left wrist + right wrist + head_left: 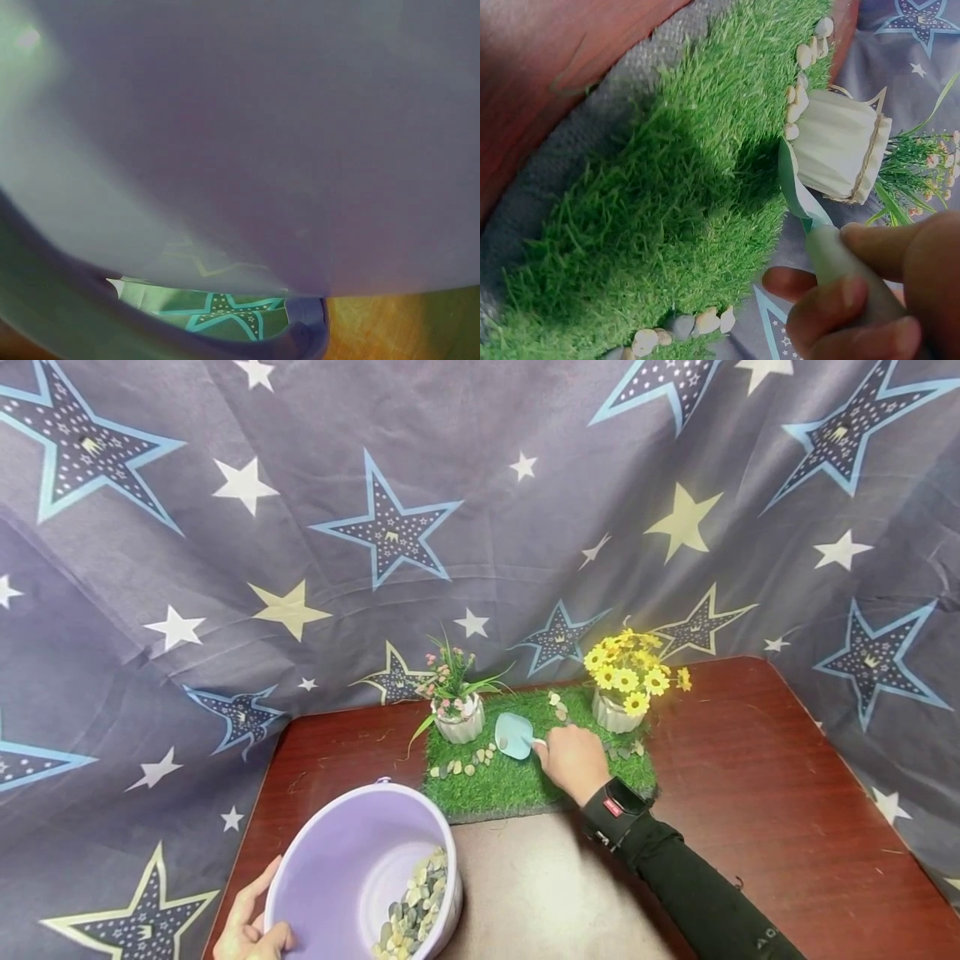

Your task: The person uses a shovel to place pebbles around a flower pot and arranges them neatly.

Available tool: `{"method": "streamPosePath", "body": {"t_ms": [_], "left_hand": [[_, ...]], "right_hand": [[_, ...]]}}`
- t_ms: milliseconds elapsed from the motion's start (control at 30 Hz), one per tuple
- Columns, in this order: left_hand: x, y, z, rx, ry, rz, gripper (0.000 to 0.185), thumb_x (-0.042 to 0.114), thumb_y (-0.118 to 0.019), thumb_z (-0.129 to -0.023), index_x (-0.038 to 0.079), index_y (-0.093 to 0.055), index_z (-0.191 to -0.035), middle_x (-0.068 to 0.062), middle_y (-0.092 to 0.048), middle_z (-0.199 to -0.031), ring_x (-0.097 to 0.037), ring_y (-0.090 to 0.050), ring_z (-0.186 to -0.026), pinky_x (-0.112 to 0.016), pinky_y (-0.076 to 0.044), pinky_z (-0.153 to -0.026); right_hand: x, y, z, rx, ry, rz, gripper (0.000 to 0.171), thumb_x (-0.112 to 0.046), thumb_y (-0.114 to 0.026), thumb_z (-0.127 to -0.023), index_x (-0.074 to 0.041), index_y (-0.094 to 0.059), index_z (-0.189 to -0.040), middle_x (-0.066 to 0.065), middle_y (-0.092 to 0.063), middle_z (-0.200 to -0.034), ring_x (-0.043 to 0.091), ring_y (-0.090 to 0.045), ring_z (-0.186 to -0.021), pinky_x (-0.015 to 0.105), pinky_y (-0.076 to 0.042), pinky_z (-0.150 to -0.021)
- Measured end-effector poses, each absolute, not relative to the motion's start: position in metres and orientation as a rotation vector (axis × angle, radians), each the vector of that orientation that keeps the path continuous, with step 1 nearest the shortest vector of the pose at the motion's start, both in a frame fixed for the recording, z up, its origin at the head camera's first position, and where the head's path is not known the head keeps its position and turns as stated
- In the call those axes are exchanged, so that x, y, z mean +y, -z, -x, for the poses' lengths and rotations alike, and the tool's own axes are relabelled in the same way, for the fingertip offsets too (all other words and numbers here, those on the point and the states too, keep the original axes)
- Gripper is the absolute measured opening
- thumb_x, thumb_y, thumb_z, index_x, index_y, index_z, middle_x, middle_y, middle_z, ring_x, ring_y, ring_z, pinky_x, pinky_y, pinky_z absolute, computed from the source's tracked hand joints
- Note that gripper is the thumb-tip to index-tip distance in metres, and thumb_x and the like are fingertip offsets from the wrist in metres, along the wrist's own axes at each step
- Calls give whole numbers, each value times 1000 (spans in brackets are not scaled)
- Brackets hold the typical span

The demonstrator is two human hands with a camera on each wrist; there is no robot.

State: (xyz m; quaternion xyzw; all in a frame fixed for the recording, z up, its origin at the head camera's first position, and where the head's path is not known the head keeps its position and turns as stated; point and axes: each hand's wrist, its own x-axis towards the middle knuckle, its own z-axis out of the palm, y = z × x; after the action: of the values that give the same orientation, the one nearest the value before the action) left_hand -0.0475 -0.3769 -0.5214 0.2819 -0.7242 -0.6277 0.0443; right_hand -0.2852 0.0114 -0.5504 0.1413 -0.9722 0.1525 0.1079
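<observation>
A small blue scoop (pixel 513 734) is being gripped by its handle in the right hand (pixel 573 762), the fingers (pixel 847 311) curled round the handle. The scoop is being held over the grass mat (pixel 517 777), between the pink-flower pot (pixel 460 720) and the yellow-flower pot (pixel 617 710), with a few pebbles lying in its bowl. More pebbles (pixel 465 766) are lying in a row on the mat in front of the pink-flower pot, and others are scattered near the yellow-flower pot.

A purple bucket (pixel 352 852) is being held at its near rim by the left hand (pixel 251 922), the fingers wrapped about the edge. The bucket is being kept tilted on the table (pixel 750 777), just in front of the mat, with stones (pixel 416 906) heaped against its lower side. In the left wrist view, only the bucket's wall (pixel 240 150) is being shown.
</observation>
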Motion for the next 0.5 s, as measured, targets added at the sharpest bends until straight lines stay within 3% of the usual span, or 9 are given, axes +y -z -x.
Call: {"method": "streamPosePath", "body": {"t_ms": [333,500], "left_hand": [[-379,524,47,-2227,1944,-827,101,-18,-48,-70,43,-47,-150,14,-77,-80,-10,-71,-67,-30,-57,-50],[-380,523,47,-2249,1930,-830,101,-18,-48,-70,43,-46,-151,15,-76,-80,-11,-71,-67,-31,-57,-50]], "right_hand": [[-1,555,286,-2751,-332,-460,52,-34,-73,-95,-14,-49,-53,5,-56,-51,25,-53,-45,41,-45,-43],[-4,557,284,-2685,-302,-490,47,-32,-75,-94,-12,-54,-57,2,-53,-50,20,-49,-43,38,-44,-42]]}}
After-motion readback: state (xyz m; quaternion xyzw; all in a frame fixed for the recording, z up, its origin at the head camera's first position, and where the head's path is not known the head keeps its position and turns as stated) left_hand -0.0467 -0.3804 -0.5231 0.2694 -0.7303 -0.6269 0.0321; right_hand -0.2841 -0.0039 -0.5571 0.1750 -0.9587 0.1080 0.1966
